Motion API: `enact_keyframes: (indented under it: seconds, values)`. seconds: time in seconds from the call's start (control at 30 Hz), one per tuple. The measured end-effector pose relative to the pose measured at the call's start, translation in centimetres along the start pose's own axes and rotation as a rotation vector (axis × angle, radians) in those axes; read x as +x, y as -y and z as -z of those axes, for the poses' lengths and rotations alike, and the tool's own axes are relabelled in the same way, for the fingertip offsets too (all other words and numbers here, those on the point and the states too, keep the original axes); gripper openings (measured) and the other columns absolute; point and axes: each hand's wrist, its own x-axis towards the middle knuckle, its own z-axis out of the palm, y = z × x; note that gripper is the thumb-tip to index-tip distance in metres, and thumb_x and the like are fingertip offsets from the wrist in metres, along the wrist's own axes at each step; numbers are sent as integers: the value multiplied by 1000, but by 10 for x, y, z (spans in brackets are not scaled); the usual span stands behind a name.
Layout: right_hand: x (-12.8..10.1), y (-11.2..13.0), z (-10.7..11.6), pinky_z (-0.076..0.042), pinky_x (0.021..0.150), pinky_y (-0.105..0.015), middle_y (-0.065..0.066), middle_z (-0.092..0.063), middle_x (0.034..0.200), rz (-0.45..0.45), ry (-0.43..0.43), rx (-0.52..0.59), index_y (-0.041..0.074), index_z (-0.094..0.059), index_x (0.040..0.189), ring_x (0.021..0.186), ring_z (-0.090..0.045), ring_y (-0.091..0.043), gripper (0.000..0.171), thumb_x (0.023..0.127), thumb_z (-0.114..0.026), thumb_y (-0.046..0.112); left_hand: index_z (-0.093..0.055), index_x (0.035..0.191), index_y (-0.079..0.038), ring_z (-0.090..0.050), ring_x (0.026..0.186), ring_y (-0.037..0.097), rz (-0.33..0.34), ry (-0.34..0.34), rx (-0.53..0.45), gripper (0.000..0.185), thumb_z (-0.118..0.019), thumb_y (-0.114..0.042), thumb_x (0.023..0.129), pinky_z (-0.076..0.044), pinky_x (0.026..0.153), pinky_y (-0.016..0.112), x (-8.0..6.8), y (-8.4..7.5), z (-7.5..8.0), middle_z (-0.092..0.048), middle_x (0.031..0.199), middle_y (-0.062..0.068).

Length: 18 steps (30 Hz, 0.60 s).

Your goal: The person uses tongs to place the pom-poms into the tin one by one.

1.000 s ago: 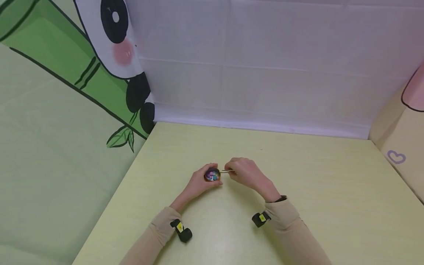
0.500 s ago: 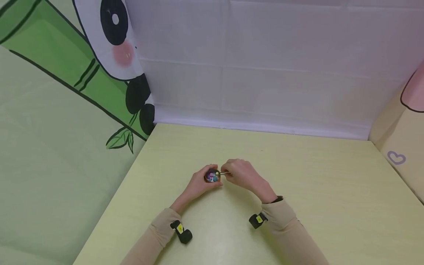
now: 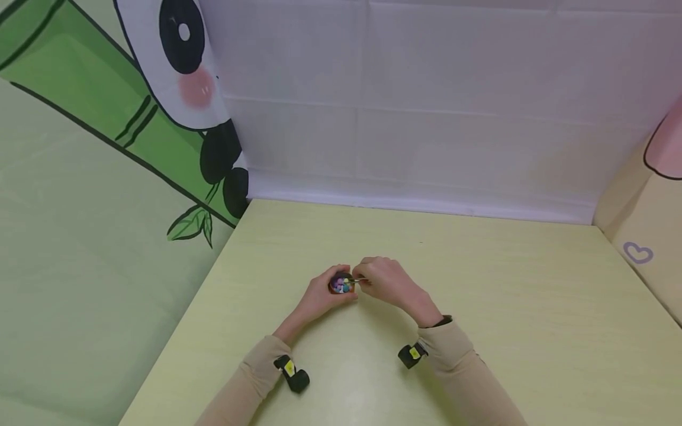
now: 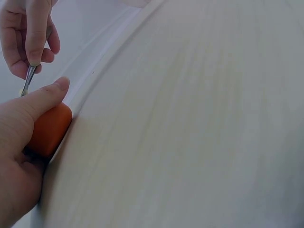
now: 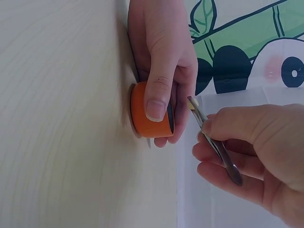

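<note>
A small orange cup (image 5: 144, 119) stands on the table, gripped round its side by my left hand (image 3: 318, 297). Inside it, in the head view, lie several small coloured beads (image 3: 340, 286) in purple, blue and white. My right hand (image 3: 390, 281) pinches metal tweezers (image 5: 219, 148) between thumb and fingers. Their tips are over the cup's mouth in the head view, and a small yellow bead (image 5: 193, 105) shows at the tips in the right wrist view. The left wrist view shows the cup's orange wall (image 4: 50, 130) beneath the left thumb, its inside hidden.
The pale wooden table (image 3: 506, 307) spreads around both hands. A white backdrop (image 3: 426, 154) rises at its far edge, and a cloth printed with a panda and bamboo (image 3: 170, 160) hangs at the left.
My right hand has moved slightly left, bringing the tweezers from beside the cup to over its mouth. The left hand and the cup have stayed nearly still.
</note>
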Motion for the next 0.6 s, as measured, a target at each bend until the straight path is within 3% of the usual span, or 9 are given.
enact_keyframes:
  seconds: [0.6]
  values:
    - [1, 9, 0, -44, 58, -18, -1, -71, 84, -20, 9, 15, 9, -75, 91, 67, -56, -8, 12, 85, -68, 1, -55, 138, -18, -61, 116, 24, -9, 7, 1, 65, -83, -27, 81, -49, 101, 45, -3, 3, 4, -62, 136, 5]
